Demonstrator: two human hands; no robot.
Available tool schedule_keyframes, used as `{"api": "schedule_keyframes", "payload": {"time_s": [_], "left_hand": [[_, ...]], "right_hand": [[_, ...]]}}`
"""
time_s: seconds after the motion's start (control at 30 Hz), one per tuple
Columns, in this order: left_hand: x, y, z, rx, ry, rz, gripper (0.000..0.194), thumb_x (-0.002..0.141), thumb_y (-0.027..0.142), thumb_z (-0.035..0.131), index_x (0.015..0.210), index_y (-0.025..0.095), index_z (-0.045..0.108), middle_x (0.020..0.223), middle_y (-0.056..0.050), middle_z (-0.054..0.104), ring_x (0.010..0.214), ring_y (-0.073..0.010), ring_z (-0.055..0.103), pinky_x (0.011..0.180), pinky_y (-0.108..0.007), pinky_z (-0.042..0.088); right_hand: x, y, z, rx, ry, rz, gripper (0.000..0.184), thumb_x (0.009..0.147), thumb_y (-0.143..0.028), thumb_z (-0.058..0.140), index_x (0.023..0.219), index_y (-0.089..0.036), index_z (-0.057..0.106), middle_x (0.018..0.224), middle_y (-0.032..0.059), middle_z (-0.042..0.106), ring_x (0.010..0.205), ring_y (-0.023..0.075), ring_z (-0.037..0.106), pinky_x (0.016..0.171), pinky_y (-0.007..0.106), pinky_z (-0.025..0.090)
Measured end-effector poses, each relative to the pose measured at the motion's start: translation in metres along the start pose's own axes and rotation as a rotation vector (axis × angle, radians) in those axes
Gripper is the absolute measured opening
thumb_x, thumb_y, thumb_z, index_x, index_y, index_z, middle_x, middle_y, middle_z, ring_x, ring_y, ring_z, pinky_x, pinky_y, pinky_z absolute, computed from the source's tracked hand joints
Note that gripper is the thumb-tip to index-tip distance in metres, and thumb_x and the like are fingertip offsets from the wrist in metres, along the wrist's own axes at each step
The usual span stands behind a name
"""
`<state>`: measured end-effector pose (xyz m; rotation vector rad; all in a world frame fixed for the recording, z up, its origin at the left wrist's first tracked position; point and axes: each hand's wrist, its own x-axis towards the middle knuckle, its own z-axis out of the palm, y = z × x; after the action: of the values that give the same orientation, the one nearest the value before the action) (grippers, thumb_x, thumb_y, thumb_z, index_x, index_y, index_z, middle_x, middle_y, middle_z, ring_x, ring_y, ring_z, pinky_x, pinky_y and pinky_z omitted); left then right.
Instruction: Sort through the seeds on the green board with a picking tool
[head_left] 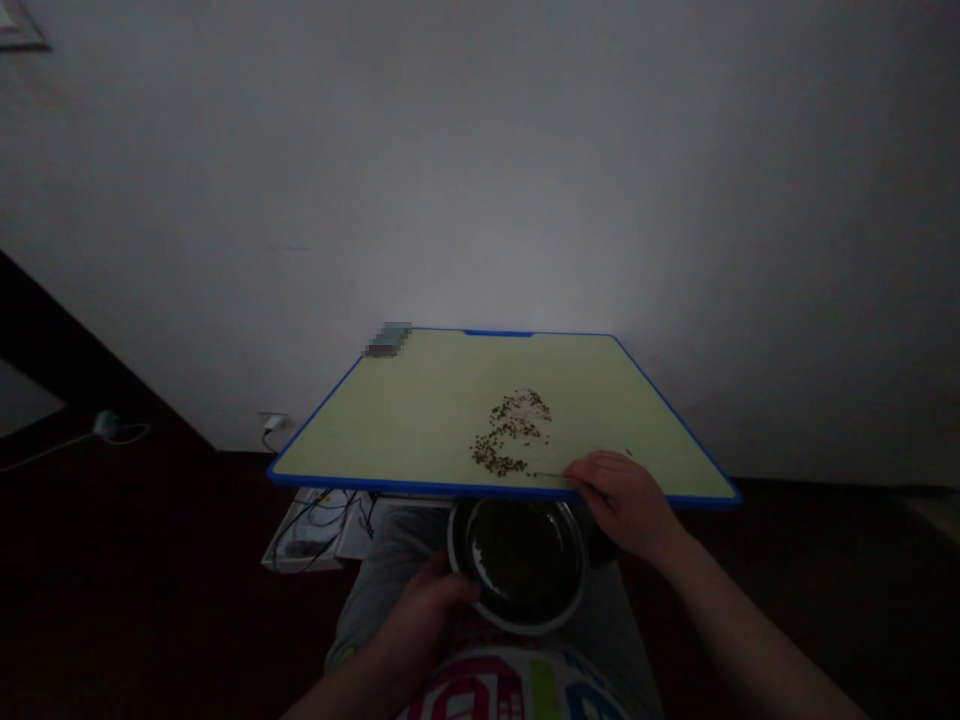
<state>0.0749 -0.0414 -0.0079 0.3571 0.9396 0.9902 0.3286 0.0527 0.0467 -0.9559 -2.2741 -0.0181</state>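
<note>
My left hand (431, 605) grips the left rim of a round metal bowl (517, 628), thumb over the edge. The bowl rests over my lap, tucked just below the table's front edge, and dark greenish contents show inside it. On the tabletop, my right hand (619, 498) pinches a thin straight stick (551, 474) near the front edge. The stick points left and its tip is close to a scatter of small dark grains (499, 462). Behind these lies a patch of whitish grains (523, 408) mixed with dark ones. Too dim to tell what kind the grains are.
The pale yellow table (405, 420) has a blue rim and stands against a grey wall (480, 180). A blurred-out flat object (388, 340) lies at its far left corner. Below on the left is a white box (304, 535) with cables. A plug (274, 423) sits in the wall.
</note>
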Motion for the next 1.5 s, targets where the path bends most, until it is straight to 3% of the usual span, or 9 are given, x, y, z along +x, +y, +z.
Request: {"api": "schedule_keyframes", "payload": {"time_s": [0.63, 0.93, 1.5], "left_hand": [[0.001, 0.000, -0.001, 0.002, -0.036, 0.004, 0.059, 0.060, 0.002, 0.059, 0.118, 0.014, 0.058, 0.089, -0.010, 0.077, 0.088, -0.0289, 0.072, 0.078, -0.042, 0.056], [0.001, 0.000, 0.000, 0.000, -0.031, 0.014, 0.055, 0.058, 0.002, 0.060, 0.110, 0.016, 0.063, 0.084, -0.007, 0.077, 0.080, -0.0260, 0.072, 0.074, -0.037, 0.056], [-0.002, 0.004, 0.003, 0.022, -0.044, 0.005, 0.055, 0.059, 0.003, 0.061, 0.112, 0.015, 0.063, 0.087, -0.008, 0.077, 0.081, -0.0277, 0.072, 0.076, -0.041, 0.056]], "right_hand": [[0.004, 0.006, -0.001, -0.006, -0.044, 0.036, 0.020, 0.087, -0.015, 0.050, 0.091, -0.019, 0.068, 0.087, 0.0056, 0.073, 0.081, 0.0181, 0.066, 0.078, 0.033, 0.051], [0.011, 0.004, 0.003, 0.023, -0.048, 0.008, 0.021, 0.088, -0.016, 0.049, 0.091, -0.019, 0.069, 0.086, 0.0055, 0.073, 0.080, 0.0179, 0.066, 0.076, 0.034, 0.052], [0.010, -0.006, 0.008, 0.039, -0.031, -0.053, 0.020, 0.090, -0.017, 0.049, 0.091, -0.020, 0.069, 0.085, 0.0056, 0.073, 0.079, 0.0171, 0.066, 0.077, 0.033, 0.051]]}}
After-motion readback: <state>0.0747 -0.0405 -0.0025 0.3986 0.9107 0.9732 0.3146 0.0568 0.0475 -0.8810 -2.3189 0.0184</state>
